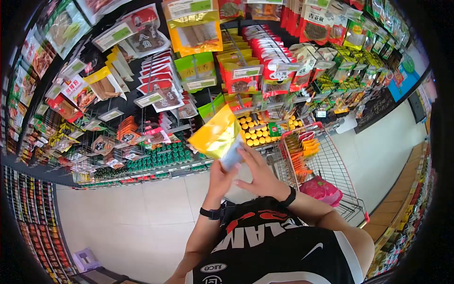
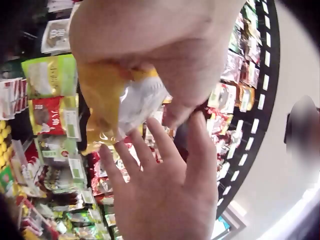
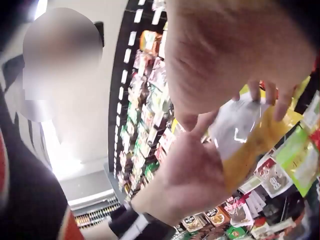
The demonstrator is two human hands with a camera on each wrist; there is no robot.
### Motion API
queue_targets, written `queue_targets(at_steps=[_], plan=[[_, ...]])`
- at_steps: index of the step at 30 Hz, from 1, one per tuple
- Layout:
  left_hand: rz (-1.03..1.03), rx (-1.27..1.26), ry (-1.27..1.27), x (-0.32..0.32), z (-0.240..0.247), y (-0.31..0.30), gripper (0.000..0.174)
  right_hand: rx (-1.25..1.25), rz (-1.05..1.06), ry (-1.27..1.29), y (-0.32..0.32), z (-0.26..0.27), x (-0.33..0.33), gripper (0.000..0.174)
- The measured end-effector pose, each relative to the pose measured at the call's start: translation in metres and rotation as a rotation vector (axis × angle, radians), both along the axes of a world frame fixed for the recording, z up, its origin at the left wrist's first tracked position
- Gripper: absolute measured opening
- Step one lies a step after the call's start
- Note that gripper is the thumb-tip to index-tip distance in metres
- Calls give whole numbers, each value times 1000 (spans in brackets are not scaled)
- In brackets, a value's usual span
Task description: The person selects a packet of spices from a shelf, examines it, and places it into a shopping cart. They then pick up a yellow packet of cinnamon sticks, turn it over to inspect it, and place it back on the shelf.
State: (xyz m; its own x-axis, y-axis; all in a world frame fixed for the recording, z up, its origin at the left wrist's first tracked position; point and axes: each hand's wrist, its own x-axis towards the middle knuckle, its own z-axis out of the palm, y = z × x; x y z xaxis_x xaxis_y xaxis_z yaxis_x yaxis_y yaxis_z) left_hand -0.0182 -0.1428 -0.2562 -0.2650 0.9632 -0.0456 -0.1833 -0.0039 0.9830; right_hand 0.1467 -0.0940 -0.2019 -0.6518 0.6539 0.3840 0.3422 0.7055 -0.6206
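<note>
A yellow and silver packet (image 1: 218,137) is held up, tilted, before the shelf. The left hand (image 1: 221,181) grips its lower end, thumb against the silvery side. The right hand (image 1: 260,176) is beside it, fingers extended, fingertips touching the packet's right edge. In the left wrist view the left hand (image 2: 160,45) covers the top of the packet (image 2: 102,100), and the right hand (image 2: 162,195) spreads its fingers below. The right wrist view shows the packet's pale side (image 3: 237,125) between the left hand (image 3: 192,172) and the right hand (image 3: 235,60). The packet's print cannot be read.
Hanging spice packets (image 1: 196,31) fill the rack ahead, with green-capped jars (image 1: 158,158) and yellow-capped jars (image 1: 255,135) lower down. A cart (image 1: 331,163) holding orange packets and a pink bag (image 1: 321,190) stands at the right. A purple box (image 1: 86,259) lies lower left.
</note>
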Motion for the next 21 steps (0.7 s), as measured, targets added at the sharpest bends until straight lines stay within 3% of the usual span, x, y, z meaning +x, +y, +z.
queue_targets(at_steps=[3,4,7,9,11,12,16,19,21], plan=[[-202,369,-24,-5,30,-3,65,-431,104,262,5,10,-13,90],[-261,409,104,-12,40,-7,72,-501,123,324,6,10,-15,85],[-329,392,254,-33,57,-16,72,-711,197,518,7,-7,-20,68],[-251,354,358,-42,53,-22,65,-665,118,437,9,-13,-20,48],[-189,295,482,-52,51,-30,59,-742,121,442,6,-16,-23,44],[-79,290,458,-53,53,-33,41,-800,138,444,4,-20,-24,45],[287,212,218,-66,16,-49,37,-888,46,577,-14,-12,-48,45],[392,295,88,-64,48,-51,39,-924,87,610,-29,-16,-61,45],[243,200,33,-75,44,-60,40,-914,135,551,-30,-24,-68,44]])
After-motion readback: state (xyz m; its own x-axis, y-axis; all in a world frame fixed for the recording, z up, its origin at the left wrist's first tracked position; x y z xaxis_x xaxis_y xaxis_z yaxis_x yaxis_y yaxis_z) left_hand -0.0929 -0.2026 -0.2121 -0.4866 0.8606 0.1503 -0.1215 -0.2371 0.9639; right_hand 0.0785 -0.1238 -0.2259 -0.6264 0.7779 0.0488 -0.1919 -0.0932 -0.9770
